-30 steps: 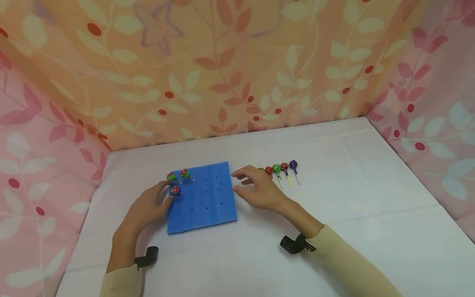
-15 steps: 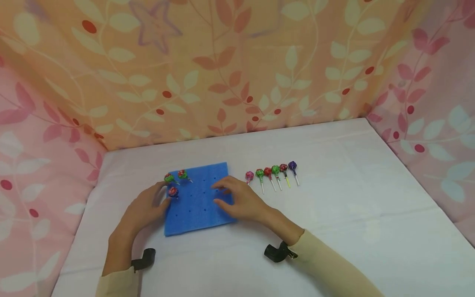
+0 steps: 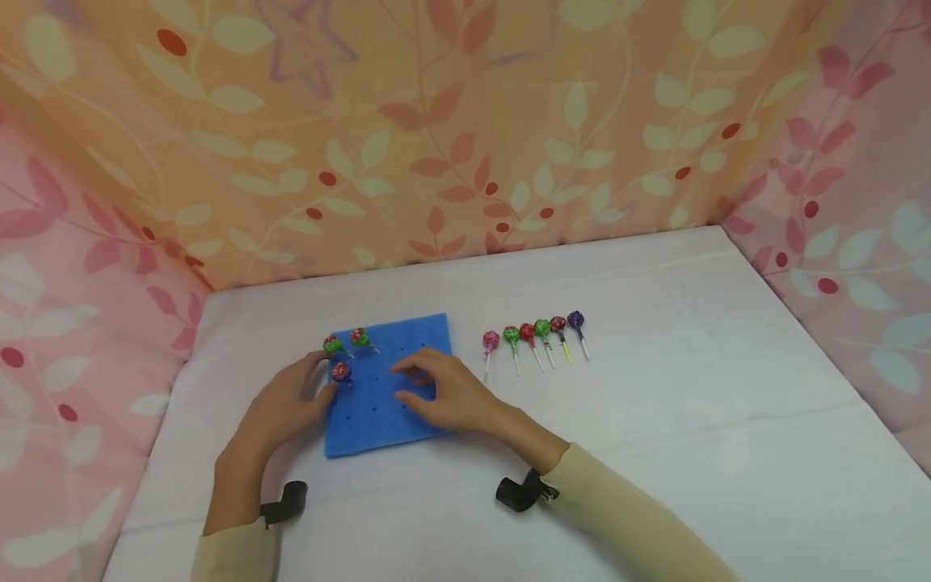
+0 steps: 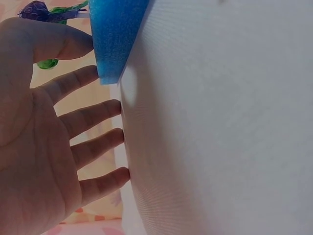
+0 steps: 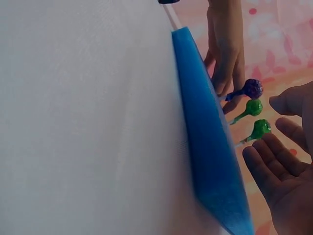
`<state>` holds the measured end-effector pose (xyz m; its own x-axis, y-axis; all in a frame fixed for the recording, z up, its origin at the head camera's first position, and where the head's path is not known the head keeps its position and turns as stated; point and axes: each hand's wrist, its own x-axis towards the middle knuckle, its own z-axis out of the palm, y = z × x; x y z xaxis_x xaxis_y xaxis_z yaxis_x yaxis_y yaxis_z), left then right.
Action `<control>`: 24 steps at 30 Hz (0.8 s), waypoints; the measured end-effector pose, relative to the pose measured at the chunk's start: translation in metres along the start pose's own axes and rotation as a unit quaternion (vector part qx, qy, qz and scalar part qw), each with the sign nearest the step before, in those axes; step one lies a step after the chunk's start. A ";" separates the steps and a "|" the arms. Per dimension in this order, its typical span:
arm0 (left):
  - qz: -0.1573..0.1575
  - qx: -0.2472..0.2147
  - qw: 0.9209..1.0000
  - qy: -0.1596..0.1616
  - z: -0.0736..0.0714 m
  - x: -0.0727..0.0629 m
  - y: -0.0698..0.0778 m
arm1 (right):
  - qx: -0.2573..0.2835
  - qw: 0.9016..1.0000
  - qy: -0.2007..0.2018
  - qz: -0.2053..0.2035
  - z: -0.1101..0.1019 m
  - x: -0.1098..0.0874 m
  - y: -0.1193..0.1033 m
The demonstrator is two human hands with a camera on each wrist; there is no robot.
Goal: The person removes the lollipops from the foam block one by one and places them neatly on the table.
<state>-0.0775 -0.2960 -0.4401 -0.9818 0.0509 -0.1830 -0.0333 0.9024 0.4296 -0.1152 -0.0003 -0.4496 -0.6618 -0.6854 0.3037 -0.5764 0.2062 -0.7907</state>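
Observation:
A blue foam board [image 3: 385,428] with small holes lies on the white table. Two green-and-red lollipops [image 3: 360,337] and a purple-and-red lollipop [image 3: 341,372] stand in its left part, sticks down. My left hand [image 3: 287,404] is at the board's left edge, thumb and index fingertip against it; in the left wrist view the other fingers [image 4: 98,147] stretch straight down to the table. Over the right half of the board hovers my right hand [image 3: 454,396], fingers loosely bent and apart, with nothing between them. It hides some of the holes.
To the right of the board, several lollipops lie in a row, from a pink lollipop [image 3: 490,340] to a purple lollipop [image 3: 576,320]. Floral cloth [image 3: 465,162] hangs behind the table and on both sides. Each wrist wears a black camera mount [image 3: 518,493].
My right hand has moved left, from beside the row of lollipops to above the board, uncovering the pink lollipop. The left hand keeps its place at the board's edge.

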 end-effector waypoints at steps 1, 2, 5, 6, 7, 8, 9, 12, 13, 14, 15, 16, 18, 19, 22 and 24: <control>-0.001 0.002 1.000 0.000 0.000 0.000 0.000 | 0.005 1.000 -0.001 0.004 0.002 0.002 0.000; -0.002 0.003 1.000 -0.001 -0.001 0.000 0.000 | 0.009 1.000 -0.003 0.009 0.004 0.003 0.000; 0.000 0.007 1.000 -0.002 -0.001 0.001 -0.001 | 0.008 1.000 -0.008 0.018 0.008 0.007 0.000; 0.000 0.007 1.000 -0.002 -0.001 0.001 -0.001 | 0.009 1.000 -0.009 0.019 0.009 0.008 0.000; 0.000 0.007 1.000 -0.003 -0.001 0.001 -0.001 | 0.007 1.000 -0.011 0.020 0.010 0.009 0.000; -0.001 0.007 1.000 -0.003 -0.001 0.002 -0.001 | 0.006 1.000 -0.011 0.019 0.011 0.011 0.000; -0.001 0.006 1.000 -0.004 -0.001 0.002 0.000 | 0.006 1.000 -0.012 0.018 0.012 0.012 0.000; -0.002 0.003 1.000 -0.001 -0.002 0.001 0.000 | 0.011 1.000 -0.015 0.013 0.015 0.018 0.000; -0.002 0.001 1.000 -0.001 -0.002 0.000 0.000 | 0.013 1.000 -0.016 0.012 0.017 0.019 0.000; -0.001 -0.001 1.000 0.000 -0.001 -0.001 0.000 | 0.016 1.000 -0.019 0.011 0.019 0.021 0.000; 0.000 -0.002 1.000 0.001 -0.001 -0.002 0.000 | 0.018 1.000 -0.021 0.011 0.021 0.022 0.000; 0.002 -0.002 1.000 0.002 -0.001 -0.001 0.000 | 0.017 1.000 -0.022 0.012 0.022 0.023 0.000; 0.004 -0.002 1.000 0.003 0.000 -0.001 0.000 | 0.015 0.999 -0.023 0.017 0.025 0.024 0.001; 0.004 -0.001 1.000 0.003 0.001 -0.001 -0.001 | 0.014 0.999 -0.025 0.021 0.026 0.025 0.001; 0.007 0.004 1.000 0.008 0.002 0.000 -0.002 | 0.010 0.999 -0.024 0.031 0.030 0.028 -0.001; 0.009 0.006 1.000 0.012 0.001 0.001 -0.002 | 0.009 0.999 -0.024 0.035 0.032 0.032 -0.002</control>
<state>-0.0778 -0.2974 -0.4423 -0.9866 0.0576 -0.1528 -0.0126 0.9063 0.4225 -0.1195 -0.0449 -0.4555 -0.6761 -0.7023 0.2229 -0.5209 0.2417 -0.8187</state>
